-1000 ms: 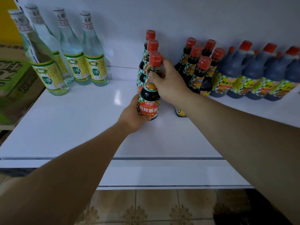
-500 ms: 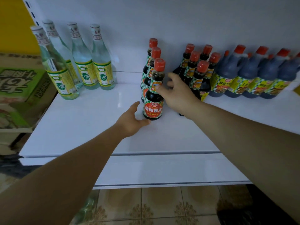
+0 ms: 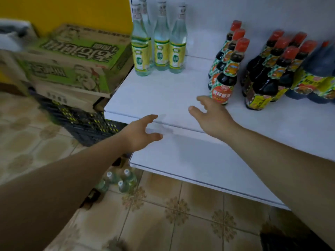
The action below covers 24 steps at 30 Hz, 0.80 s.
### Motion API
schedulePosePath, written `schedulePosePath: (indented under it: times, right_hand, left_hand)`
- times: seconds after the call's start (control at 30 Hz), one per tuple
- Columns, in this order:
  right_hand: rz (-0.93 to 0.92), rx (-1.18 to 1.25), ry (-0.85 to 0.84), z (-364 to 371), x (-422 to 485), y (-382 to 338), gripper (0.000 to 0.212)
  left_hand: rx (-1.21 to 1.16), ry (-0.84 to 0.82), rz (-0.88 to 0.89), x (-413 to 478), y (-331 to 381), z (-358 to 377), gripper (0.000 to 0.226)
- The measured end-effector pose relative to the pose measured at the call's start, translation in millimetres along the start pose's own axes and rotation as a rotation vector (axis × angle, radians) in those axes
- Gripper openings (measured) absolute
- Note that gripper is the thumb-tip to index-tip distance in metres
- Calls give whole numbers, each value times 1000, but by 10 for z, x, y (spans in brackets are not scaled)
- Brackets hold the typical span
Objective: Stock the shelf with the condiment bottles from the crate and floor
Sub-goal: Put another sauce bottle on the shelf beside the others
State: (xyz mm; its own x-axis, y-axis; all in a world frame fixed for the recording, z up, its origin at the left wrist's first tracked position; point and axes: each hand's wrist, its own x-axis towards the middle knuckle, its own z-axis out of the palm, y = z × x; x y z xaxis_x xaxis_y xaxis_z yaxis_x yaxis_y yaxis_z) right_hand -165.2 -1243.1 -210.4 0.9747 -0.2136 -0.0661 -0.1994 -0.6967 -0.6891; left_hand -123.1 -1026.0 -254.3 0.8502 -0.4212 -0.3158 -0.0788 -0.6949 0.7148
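Both of your hands have come off the soy sauce bottle [image 3: 224,84] and drawn back toward you, and your view has swung left, so the boxes and the floor now show. That bottle stands upright on the white shelf [image 3: 163,98], at the near end of a row of three red-capped bottles running to the far wall.

Your right hand [image 3: 215,118] hangs over the shelf just near and left of the bottle's base. Its grip is wide, with fingers spread and loosely bent, and it holds nothing. Your left hand [image 3: 139,133] is over the shelf's near edge, well apart from the bottle. Its grip is also wide, thumb and fingers splayed, and empty.

To the right of the row is a cluster of yellow-labelled soy bottles [image 3: 262,87], and right of those are large dark jugs [image 3: 317,78], partly cut off by the frame edge. At the far left of the shelf stand clear glass bottles [image 3: 160,51] with yellow-green labels, all upright.

A lower shelf [image 3: 190,156] juts out below. On the tiled floor [image 3: 163,223], beside its left corner, small clear bottles with white caps [image 3: 123,180] stand close together. Left of the shelf, green-printed cardboard boxes [image 3: 72,57] are stacked on a black crate [image 3: 85,122]. This area is blurred, so you cannot tell what the crate holds.
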Motion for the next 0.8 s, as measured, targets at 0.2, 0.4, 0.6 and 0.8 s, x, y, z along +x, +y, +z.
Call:
schedulePosePath:
  times: [0.2,0.4,0.6,0.8]
  right_hand:
    - [-125,-6,-194,968,-178,-647,56]
    - [-146,-31,-392,2238,-240,-1212,59]
    - [-45,-105,-530,3591,-325,-1644,62]
    - [28,-209,-655,4717,-317,-1584,62]
  left_hand:
    - [74,11,-181,-605,-871,-296,77]
    - [96,6,-353,-1131,-2235,-706,77]
    - [-44,-22,-537,-1561,-3640,-1027,81]
    - [-132,-39,-622,-1624,-4715,-824,82]
